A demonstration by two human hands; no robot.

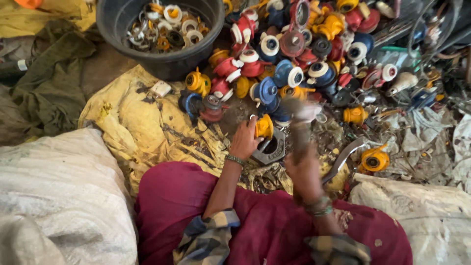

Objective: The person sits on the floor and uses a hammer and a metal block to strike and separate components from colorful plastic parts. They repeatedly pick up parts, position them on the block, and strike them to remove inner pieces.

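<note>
Head view: at frame centre, a yellow plastic fitting (264, 127) is pinched by the left hand (244, 141) over a hexagonal metal block (270, 147); a blurred hammer (300, 128) is gripped by the right hand (305, 172).

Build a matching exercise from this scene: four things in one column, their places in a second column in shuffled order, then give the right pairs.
Things
1. black tub
2. yellow part
3. hammer
4. white sack

Places
A. in the right hand, blurred
B. bottom left, beside the red-clad lap
C. at the top, holding rings and small pieces
D. in the left hand, over a grey metal block

Pairs: 1-C, 2-D, 3-A, 4-B
</note>
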